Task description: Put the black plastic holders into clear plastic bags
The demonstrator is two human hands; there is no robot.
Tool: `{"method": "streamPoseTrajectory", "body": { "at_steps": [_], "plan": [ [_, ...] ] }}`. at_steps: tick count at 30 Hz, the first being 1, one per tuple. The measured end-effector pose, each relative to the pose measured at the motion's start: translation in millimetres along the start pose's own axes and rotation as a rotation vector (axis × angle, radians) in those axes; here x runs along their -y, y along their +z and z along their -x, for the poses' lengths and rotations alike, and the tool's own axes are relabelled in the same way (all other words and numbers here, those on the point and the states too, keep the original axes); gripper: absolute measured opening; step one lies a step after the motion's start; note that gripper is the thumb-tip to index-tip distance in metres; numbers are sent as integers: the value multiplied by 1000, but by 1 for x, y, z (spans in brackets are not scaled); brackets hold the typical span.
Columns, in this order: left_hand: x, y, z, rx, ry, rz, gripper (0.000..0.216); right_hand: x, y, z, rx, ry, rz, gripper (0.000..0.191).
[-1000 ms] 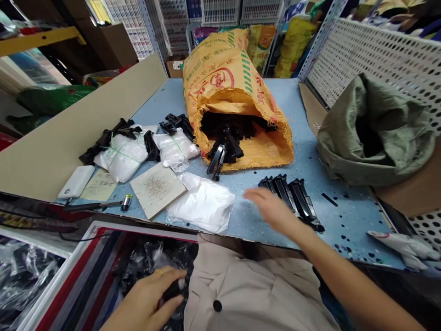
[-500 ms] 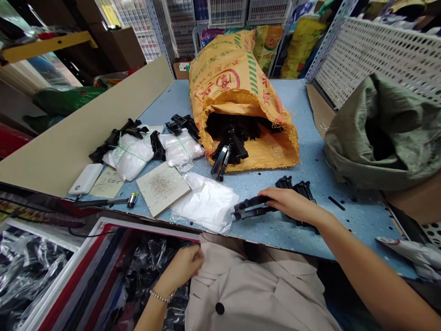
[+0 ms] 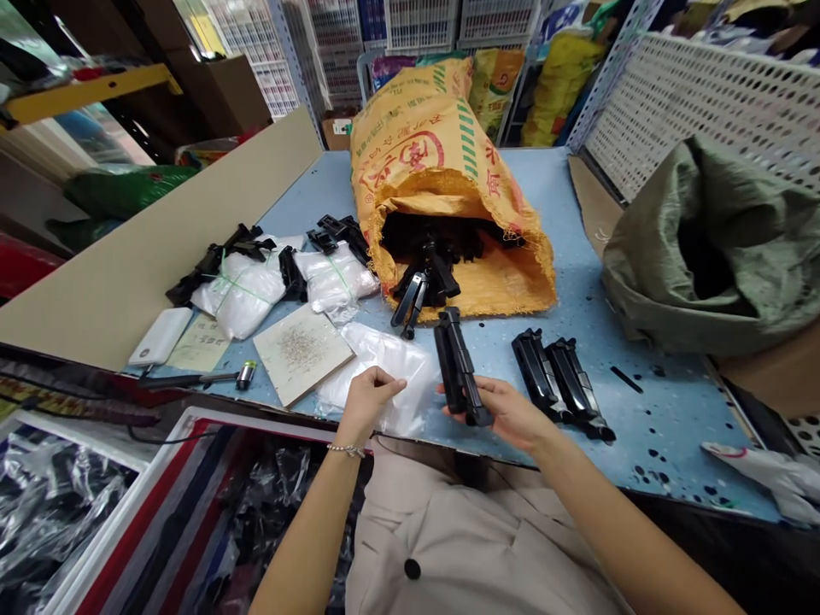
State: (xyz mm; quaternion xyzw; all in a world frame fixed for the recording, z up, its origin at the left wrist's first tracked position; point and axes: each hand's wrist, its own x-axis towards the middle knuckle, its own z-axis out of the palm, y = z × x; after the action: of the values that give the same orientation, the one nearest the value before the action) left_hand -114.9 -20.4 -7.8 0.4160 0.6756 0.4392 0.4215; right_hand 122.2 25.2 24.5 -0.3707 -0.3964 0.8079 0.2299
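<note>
1. Basically, a black folded plastic part (image 3: 456, 367) is gripped at its near end by the right hand (image 3: 506, 410), just above the bench (image 3: 641, 427) near its front edge; its far end points toward the orange sack (image 3: 442, 162).
2. A clear plastic bag (image 3: 390, 376) is pinched at its near edge by the left hand (image 3: 368, 401); the bag lies flat on the bench just left of the part.
3. Judged step: part to be slid into the bag. The bag mouth should be opened wide first, and the part led in narrow end first so the film is not snagged.
4. The grip should be kept on the part's end only, so the hand is not trapped in the bag.
5. Two more black parts (image 3: 560, 380) lie side by side just right of the held one, untouched.
6. Further out: more black pieces spilling from the orange sack, tied white bundles (image 3: 243, 290) to the left, a green sack (image 3: 711, 248) at right, a tile (image 3: 301, 350) beside the bag.
</note>
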Motion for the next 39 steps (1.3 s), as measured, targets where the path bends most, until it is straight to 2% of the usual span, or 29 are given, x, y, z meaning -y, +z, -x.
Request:
{"method": "streamPoseTrajectory", "body": {
  "at_steps": [3,5,9,11,13,15,16,19,22,25,28,29,31,33,34,35,37,38,39],
  "plan": [
    [-1,2,2,58,-67,186,32,-5,26,-16,71,22,-114,34],
    [-1,4,4,51,-51,185,30,-12,40,-32,71,11,-150,33],
    [1,-6,9,-112,8,186,22,-19,45,-52,-37,-34,-139,31],
    [2,-15,14,-227,138,85,13,-16,37,-48,-86,-59,-126,30],
    [3,-21,18,-260,333,-153,5,-11,28,-32,-74,-70,-107,29],
    [4,-22,20,-212,477,-404,22,-9,23,-12,15,-17,-99,27],
    [5,-21,20,-178,497,-476,29,-10,22,-2,77,40,-112,26],
    [4,-19,19,-131,482,-510,46,-27,22,14,216,245,-219,28],
    [-1,-16,29,-79,499,-518,60,-48,23,8,192,316,-365,29],
    [-11,-5,53,85,639,-546,64,-56,29,-7,130,264,-361,29],
    [-25,4,83,302,702,-497,63,-49,45,-8,30,31,-59,23],
    [-30,2,92,320,680,-482,59,-45,50,-4,33,-58,80,22],
    [-40,-13,109,282,592,-492,49,-34,55,7,155,-154,327,24],
    [-43,-42,125,265,458,-547,39,-21,44,17,270,-189,535,28],
    [-40,-58,133,301,366,-585,37,-12,31,21,246,-222,651,30],
    [-33,-73,139,363,263,-621,36,-4,14,22,146,-278,787,32],
    [-7,-94,150,516,10,-708,31,15,-28,17,-155,-443,1152,43],
    [11,-98,153,572,-133,-768,28,24,-50,13,-299,-502,1346,47],
    [29,-99,156,610,-267,-834,24,32,-70,7,-356,-515,1531,49]
  ]
}}
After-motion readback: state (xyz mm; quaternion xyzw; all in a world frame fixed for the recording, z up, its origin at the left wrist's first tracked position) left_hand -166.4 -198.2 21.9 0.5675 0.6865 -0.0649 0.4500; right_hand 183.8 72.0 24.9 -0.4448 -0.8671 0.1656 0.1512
